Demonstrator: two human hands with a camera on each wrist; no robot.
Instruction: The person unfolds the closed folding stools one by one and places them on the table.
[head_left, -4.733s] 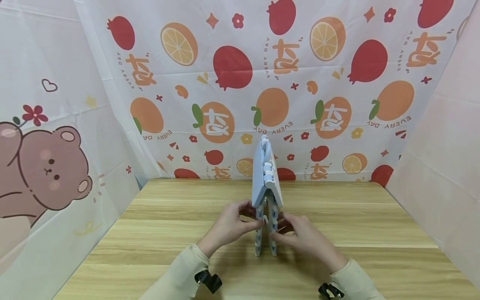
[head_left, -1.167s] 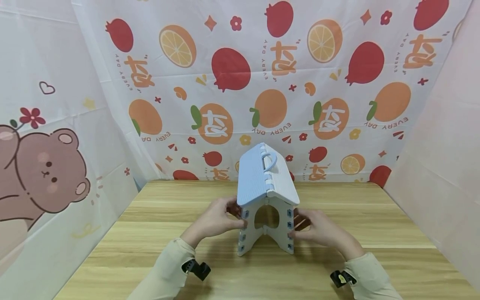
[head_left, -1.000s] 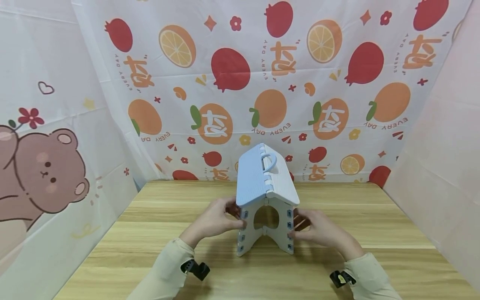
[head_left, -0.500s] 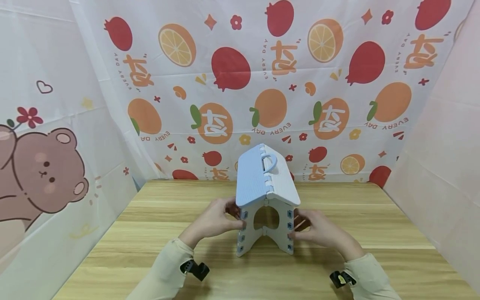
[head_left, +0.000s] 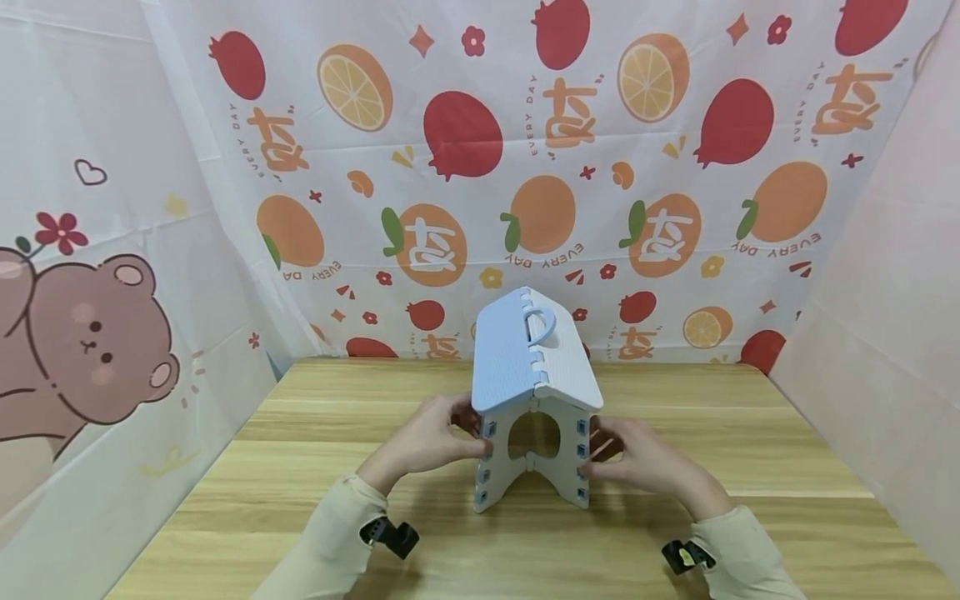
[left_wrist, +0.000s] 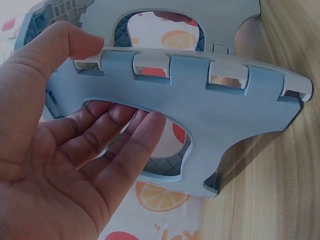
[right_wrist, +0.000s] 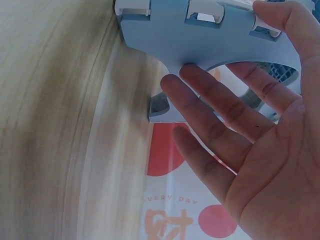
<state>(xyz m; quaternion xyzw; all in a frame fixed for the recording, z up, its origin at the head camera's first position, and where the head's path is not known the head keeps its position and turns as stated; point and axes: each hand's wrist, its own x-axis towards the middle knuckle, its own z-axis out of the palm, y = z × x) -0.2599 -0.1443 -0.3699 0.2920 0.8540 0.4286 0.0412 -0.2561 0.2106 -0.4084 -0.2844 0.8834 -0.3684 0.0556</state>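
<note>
A plastic folding stool (head_left: 502, 350) in pale blue and white stands upright on the wooden table, half unfolded. Its two top panels slope down like a roof, and a loop handle (head_left: 542, 327) sticks up at the ridge. My left hand (head_left: 431, 442) holds the left side: in the left wrist view the thumb lies on the hinged edge and the fingers reach into the opening of the blue side panel (left_wrist: 200, 100). On the opposite side my right hand (head_left: 645, 462) has its thumb on the edge and its fingers against the side panel (right_wrist: 160, 35).
The wooden table (head_left: 300, 467) reaches out on both sides of the stool. Behind it hangs a fruit-print curtain (head_left: 375, 167), close to the table's back edge. Plain pale cloth closes off the right, and cloth with a printed bear (head_left: 105, 333) the left.
Several seconds ago the folding stool was nearly folded flat; its sides and top panels have since spread apart, with my hands moving outward. Over the last second both hands hold almost still.
</note>
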